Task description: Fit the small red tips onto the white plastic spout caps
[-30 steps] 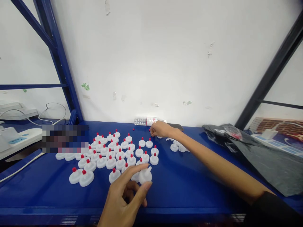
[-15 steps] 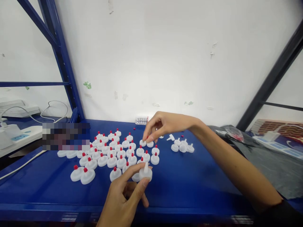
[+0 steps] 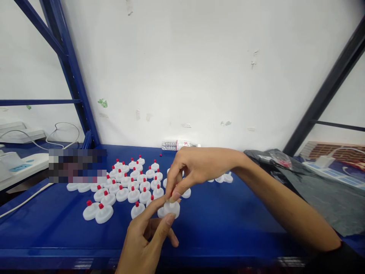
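Note:
My left hand [image 3: 145,238] pinches a white nozzle cap [image 3: 172,209] between thumb and forefinger just above the blue shelf [image 3: 222,224]. My right hand [image 3: 196,169] comes down on it from above, fingertips pinched together at the cap's spout; a small red tip seems to be between them but is mostly hidden. Behind and left of my hands stand several white caps with red tips [image 3: 134,182] in rows. A few white caps without red tips [image 3: 224,178] lie to the right, partly behind my right wrist.
A clear water bottle [image 3: 178,145] lies against the white wall. Loose red tips [image 3: 161,155] dot the shelf near it. Dark plastic bags [image 3: 288,171] cover the right end. A white power strip and cables [image 3: 17,163] sit at the left, beyond a blue upright [image 3: 76,91].
My right hand has come back from the far side of the shelf near the bottle and lowered onto the white cap held by my left hand. The left hand stayed almost in place.

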Available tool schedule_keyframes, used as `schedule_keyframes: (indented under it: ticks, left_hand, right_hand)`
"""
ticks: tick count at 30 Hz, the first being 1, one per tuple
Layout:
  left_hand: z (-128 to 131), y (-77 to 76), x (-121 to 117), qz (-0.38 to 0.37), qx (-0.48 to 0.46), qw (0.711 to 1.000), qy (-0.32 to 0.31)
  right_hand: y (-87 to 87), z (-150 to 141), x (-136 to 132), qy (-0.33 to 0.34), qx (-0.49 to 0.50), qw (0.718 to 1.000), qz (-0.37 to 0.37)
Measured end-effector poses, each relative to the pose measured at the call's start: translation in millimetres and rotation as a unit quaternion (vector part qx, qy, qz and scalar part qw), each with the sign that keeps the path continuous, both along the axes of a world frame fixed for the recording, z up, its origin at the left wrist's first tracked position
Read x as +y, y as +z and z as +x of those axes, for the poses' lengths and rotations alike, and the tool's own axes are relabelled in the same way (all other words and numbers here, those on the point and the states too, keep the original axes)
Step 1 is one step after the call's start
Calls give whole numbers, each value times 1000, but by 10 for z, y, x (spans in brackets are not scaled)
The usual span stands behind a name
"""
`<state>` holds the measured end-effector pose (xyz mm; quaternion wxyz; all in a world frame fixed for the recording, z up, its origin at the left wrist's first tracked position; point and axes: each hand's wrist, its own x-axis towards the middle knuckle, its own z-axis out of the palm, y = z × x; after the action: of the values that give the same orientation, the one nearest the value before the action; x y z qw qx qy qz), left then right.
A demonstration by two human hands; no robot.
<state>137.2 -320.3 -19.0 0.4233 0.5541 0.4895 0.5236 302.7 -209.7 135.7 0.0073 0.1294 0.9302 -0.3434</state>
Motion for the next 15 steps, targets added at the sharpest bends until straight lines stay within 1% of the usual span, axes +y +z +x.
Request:
schedule_keyframes:
  ticks: [4, 9, 13, 15]
  left_hand:
    - [23, 39, -22, 0, -16, 1000, 2]
    - [30, 26, -23, 4, -26, 1000, 14]
    - [30, 39, -28, 5, -20, 1000, 10]
    - [33, 52, -24, 8, -22, 1000, 8]
  right_hand:
    - [27, 27, -17, -4, 1, 1000, -15]
    - [5, 23, -5, -29, -15, 998, -45]
    - [-24, -11, 11, -11, -16, 999, -30]
    - [-31, -22, 4, -16, -19, 1000, -14]
